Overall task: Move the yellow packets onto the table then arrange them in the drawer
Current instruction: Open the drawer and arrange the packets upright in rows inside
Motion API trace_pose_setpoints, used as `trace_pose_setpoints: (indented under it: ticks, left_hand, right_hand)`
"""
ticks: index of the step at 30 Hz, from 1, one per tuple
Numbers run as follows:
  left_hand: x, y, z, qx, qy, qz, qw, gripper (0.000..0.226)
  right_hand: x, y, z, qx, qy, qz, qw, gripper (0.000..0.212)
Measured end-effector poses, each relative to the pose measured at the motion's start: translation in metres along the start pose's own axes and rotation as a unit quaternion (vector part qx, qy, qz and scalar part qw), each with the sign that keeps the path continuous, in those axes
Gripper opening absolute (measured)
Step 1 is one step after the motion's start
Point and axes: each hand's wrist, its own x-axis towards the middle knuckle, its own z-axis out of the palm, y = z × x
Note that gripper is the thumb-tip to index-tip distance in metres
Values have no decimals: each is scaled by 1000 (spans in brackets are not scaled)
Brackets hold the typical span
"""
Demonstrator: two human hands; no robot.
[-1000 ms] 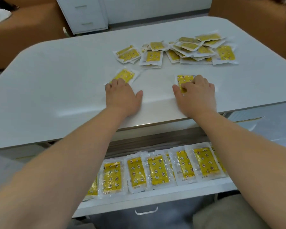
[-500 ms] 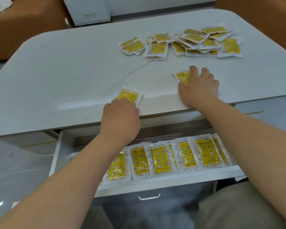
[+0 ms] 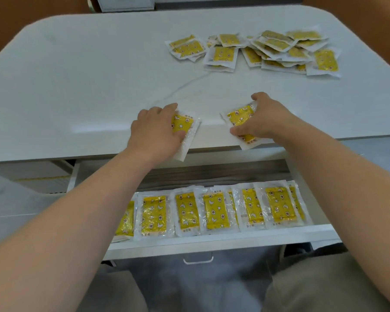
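Left hand (image 3: 153, 131): its fingers (image 3: 164, 109) and thumb are bent round the left packet (image 3: 184, 127) and hold it.
Left packet: it is at the near edge of the worktop (image 3: 99, 75). Its near end sticks out over the edge, above the open drawer (image 3: 212, 240).
Right hand (image 3: 266, 119): its fingers (image 3: 260, 96) hook the far end of the right packet (image 3: 239, 117) and its thumb presses the near side, so it pinches the packet.
Right packet: it is at the near edge too, tilted, with one corner past the edge.
Pile of packets (image 3: 270, 50): a messy heap on the far right of the worktop, well apart from both hands.
Row of packets (image 3: 214, 210): they lie side by side along the front of the drawer and overlap a little.
Step now: I think both packets are about to go down into the drawer.
What could go wrong: the wrappers look shiny and slippery. A loose hold could let one slip off the edge and land crooked on the row.
Another risk: the front row looks full, so squeezing more in could push the neat ones out of line.
Still to do: many packets wait in the pile.
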Motion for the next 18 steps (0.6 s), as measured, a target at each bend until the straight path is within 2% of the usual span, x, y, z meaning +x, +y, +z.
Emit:
trace_pose_setpoints:
  ticks: [4, 7, 9, 12, 14, 18]
  left_hand:
    - [-4, 6, -1, -115, 16, -19, 993, 73]
    - [-9, 15, -4, -165, 19, -27, 986, 71]
    - [-14, 22, -9, -186, 10, -34, 982, 59]
    - [-24, 32, -11, -224, -49, -50, 972, 37]
    - [-34, 36, -8, -216, -106, -37, 970, 31]
    - [-54, 43, 6, -146, -213, 0, 966, 33]
  right_hand:
    - [-9, -3, -1, 24, 13, -42, 999, 99]
    - [-16, -5, 0, 22, -5, -71, 997, 78]
    - [-19, -5, -2, 16, -18, -89, 996, 61]
    - [-23, -3, -10, 37, -47, -92, 994, 40]
    - [-26, 0, -18, 27, -90, -90, 992, 33]
    - [-36, 6, -29, -64, -222, -81, 969, 39]
